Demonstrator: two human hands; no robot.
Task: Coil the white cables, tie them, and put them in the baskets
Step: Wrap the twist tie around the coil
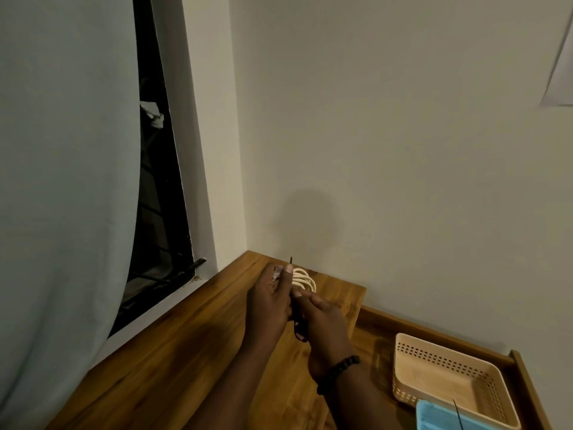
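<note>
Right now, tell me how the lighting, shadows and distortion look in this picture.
Head view: dim, warm light, no glare; a soft round shadow on the wall above the cable that both hands hold, left hand and right hand; wide-angle bend tilts the window frame and curtain; the beige basket casts a dotted shadow to its left; the blue basket is cut off by the frame edge.

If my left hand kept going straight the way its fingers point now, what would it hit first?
The left hand holds the coiled white cable over the wooden table, fingers pointing up and away. Straight on, it would probably meet the wall near the corner first, though depth is hard to judge.
</note>
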